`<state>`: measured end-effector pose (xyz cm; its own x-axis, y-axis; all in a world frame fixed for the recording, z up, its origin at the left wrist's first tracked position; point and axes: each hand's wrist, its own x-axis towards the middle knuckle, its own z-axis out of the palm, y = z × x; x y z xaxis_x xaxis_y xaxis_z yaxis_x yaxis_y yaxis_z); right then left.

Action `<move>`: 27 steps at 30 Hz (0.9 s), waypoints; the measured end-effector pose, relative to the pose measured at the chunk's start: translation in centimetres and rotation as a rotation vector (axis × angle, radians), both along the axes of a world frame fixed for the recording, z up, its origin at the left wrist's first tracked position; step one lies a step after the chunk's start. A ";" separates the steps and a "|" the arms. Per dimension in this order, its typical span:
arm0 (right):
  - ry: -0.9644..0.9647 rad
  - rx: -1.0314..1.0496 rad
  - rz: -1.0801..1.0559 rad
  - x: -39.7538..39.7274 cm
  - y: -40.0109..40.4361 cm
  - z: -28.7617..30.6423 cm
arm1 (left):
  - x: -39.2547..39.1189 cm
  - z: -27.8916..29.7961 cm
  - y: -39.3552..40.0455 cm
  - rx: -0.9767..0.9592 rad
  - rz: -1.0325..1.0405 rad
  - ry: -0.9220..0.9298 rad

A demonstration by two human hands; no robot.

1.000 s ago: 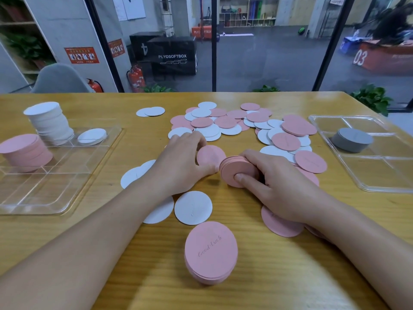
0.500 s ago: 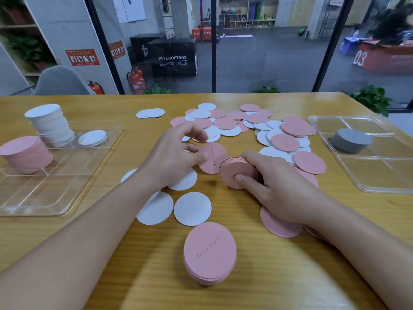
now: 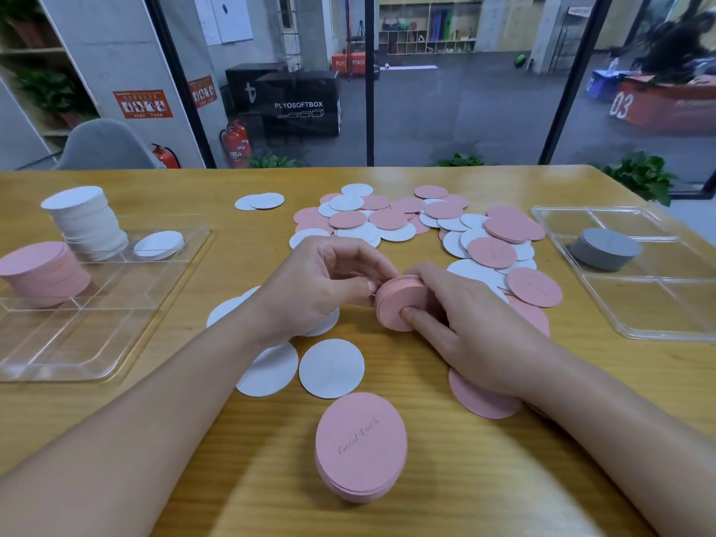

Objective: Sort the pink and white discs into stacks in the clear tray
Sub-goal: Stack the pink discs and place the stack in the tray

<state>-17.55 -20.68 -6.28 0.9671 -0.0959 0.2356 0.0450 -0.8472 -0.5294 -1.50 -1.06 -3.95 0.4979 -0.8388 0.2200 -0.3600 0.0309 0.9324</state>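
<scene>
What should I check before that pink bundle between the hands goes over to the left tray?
1. Right hand grips the pink bundle: ok.
2. Left hand fingertips at the bundle's edge: ok; whether they pinch a disc, cannot tell.
3. Bundle edges squared up: not ok, discs look fanned.
4. Pink stack already in the left tray to receive more: ok.
5. White stack stands beside it, leaning slightly: cannot tell if stable.
6. Second pink stack waits loose on the table: not ok, not yet sorted.
</scene>
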 end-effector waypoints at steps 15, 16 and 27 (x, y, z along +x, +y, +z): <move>-0.037 0.009 0.040 0.2 -0.5 -0.1 | 8.5 -1.2 -7.4 0.527 0.447 -0.662; -0.035 0.011 0.043 0.2 -0.6 -0.2 | 9.3 -1.2 -8.4 0.589 0.441 -0.668; -0.041 -0.004 0.080 0.3 -0.9 -0.4 | 9.0 -1.8 -12.0 0.847 0.220 -0.756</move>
<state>-17.28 -21.56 -6.65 0.9612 -0.0172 0.2752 0.1344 -0.8423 -0.5220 7.49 -13.09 -5.75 0.6328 -0.7714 -0.0677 -0.7548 -0.6340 0.1684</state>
